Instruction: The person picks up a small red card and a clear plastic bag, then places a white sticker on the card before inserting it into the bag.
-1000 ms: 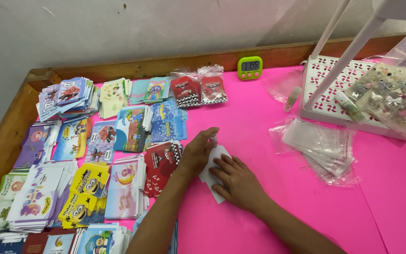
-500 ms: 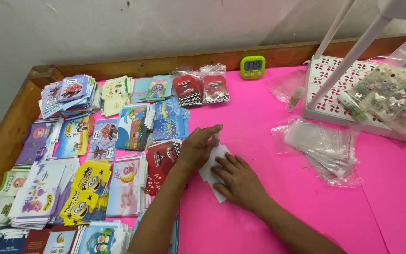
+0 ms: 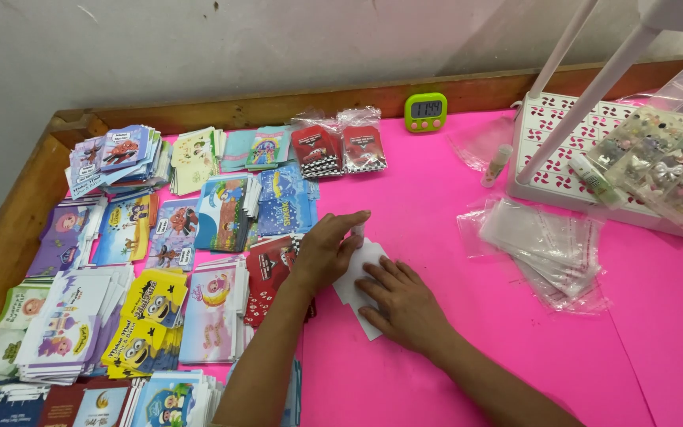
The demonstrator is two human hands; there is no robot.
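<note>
White paper, a small flat piece [image 3: 360, 273], pinned on the pink tabletop [image 3: 436, 205] near the middle, long axis slanted from upper left to lower right, far corner aimed toward the red card stack [image 3: 272, 273]. Left hand [image 3: 327, 249] laid across the upper edge, fingers stretched flat and pressing, not curled. Right hand [image 3: 405, 304] spread over the lower part, fingers extended and pressing down, nothing gripped. One sheet visible; whether more lie beneath, impossible to tell.

Left of the hands: well over a dozen stacks of small printed cards, among them yellow cartoon packs [image 3: 148, 316], blue ones [image 3: 286, 202], purple ones [image 3: 65, 237]. Two red packets in clear bags [image 3: 337, 146] by the wooden rim [image 3: 9, 237]. One green digital timer [image 3: 425, 111] against the back edge. Right: one loose pile of clear plastic sleeves [image 3: 547, 249], one white perforated tray [image 3: 555, 158], one clear compartment box of small trinkets [image 3: 666, 170], one small tube [image 3: 497, 164]. Two white slanted rods [image 3: 586, 91] crossing over the tray. Nothing between hands and paper.
</note>
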